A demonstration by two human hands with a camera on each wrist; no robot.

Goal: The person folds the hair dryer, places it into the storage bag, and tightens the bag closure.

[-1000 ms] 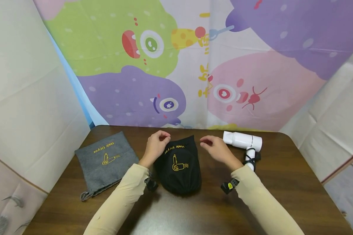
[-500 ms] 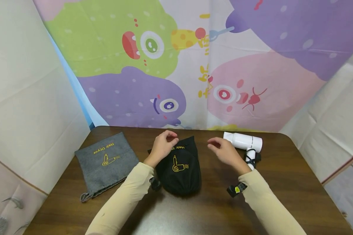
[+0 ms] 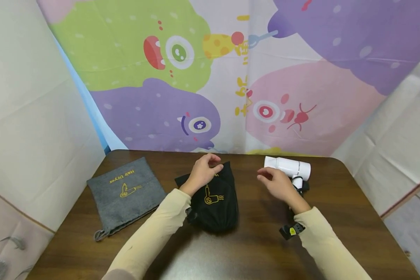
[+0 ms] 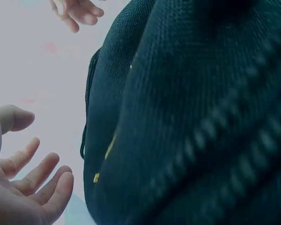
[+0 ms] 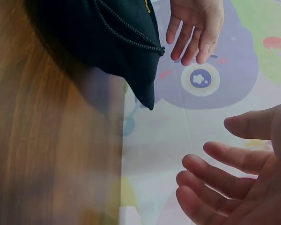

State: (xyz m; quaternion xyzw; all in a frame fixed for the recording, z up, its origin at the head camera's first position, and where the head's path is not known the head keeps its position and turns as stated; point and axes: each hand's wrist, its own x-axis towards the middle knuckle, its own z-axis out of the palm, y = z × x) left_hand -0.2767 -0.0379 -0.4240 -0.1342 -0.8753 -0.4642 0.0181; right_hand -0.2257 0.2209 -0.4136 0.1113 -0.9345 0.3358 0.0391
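Observation:
A black cloth pouch with a yellow hair dryer print lies bulging at the middle of the table. My left hand hovers over its upper part, fingers loosely bent and holding nothing, and covers most of the lettering. In the left wrist view the pouch fills the right side, with the left hand's fingers apart from it. To the right, my right hand is held relaxed in the air, overlapping the white hair dryer. In the right wrist view the right hand's fingers are spread with nothing between them.
A flat grey drawstring pouch with a similar print lies on the left of the brown wooden table. A cartoon-print cloth hangs behind the table's back edge. Pale cloth panels stand at both sides.
Both hands have shifted to the right. The left now sits over the black pouch instead of at its corner; the right has moved in front of the hair dryer. The pouches stay put.

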